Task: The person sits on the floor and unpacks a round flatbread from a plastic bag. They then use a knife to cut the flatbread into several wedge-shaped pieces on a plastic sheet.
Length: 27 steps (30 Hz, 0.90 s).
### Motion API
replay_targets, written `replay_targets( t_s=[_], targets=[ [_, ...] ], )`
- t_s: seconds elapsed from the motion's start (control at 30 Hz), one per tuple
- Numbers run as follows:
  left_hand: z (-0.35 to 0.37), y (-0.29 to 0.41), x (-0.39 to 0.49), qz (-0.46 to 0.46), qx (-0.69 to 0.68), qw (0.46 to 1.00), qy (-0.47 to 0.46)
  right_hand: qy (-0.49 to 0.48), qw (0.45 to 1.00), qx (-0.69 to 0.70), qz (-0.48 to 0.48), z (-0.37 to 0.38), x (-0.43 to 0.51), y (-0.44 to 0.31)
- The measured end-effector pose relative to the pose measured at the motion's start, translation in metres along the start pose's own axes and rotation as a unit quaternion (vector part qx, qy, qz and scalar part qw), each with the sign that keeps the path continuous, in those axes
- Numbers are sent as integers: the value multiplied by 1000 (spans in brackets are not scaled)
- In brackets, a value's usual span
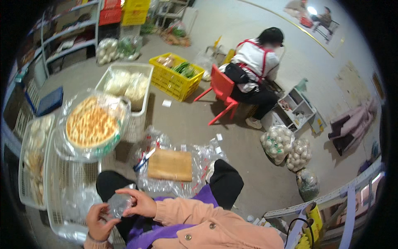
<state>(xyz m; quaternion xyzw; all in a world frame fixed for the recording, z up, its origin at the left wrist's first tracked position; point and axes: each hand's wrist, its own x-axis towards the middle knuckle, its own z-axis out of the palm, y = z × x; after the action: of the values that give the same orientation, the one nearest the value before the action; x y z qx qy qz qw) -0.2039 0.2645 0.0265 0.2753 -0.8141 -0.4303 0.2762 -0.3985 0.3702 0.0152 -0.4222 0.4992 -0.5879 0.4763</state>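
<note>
Between my two hands, above my lap, is a small piece of clear plastic (119, 205), apparently a thin bag. My left hand (101, 219) pinches its left side with thumb and fingers. On its right side, my right hand (141, 202) grips it the same way. Below the left hand, a white plastic crate (51, 214) holds loose clear bags (77, 202). Flatbread (91, 124) with a browned top sits in clear plastic at the crate's far end. In front of my knees a wooden cutting board (169, 165) lies on clear plastic sheeting (199, 174), beside a blue-handled knife (143, 161).
A white crate (150, 77) of bagged food and a yellow crate (174, 84) with greens stand ahead. A person (255, 62) sits facing away on a red chair (220, 84). Bags of white produce (277, 143) lie right. A metal rack (345, 214) stands near my right side.
</note>
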Motion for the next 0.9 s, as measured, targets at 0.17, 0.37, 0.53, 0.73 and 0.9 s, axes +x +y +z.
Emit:
replay_targets(
  t_s=[0.17, 0.37, 0.53, 0.73, 0.9],
  targets=[
    [3, 24, 16, 125, 19, 984, -127, 17, 997, -46, 56, 0, -6, 7],
    [1, 33, 1, 94, 33, 981, -165, -72, 986, 101, 115, 12, -10, -3],
    [-28, 17, -1, 149, 81, 977, -132, -117, 989, 55, 79, 5, -6, -6],
    [-121, -46, -4, -27, 315, 929, 192, 30, 997, 8, 77, -63, 4, 28],
    [-126, -103, -18, -174, 440, 838, 273, 179, 961, -169, 127, -124, 48, 109]
  ],
)
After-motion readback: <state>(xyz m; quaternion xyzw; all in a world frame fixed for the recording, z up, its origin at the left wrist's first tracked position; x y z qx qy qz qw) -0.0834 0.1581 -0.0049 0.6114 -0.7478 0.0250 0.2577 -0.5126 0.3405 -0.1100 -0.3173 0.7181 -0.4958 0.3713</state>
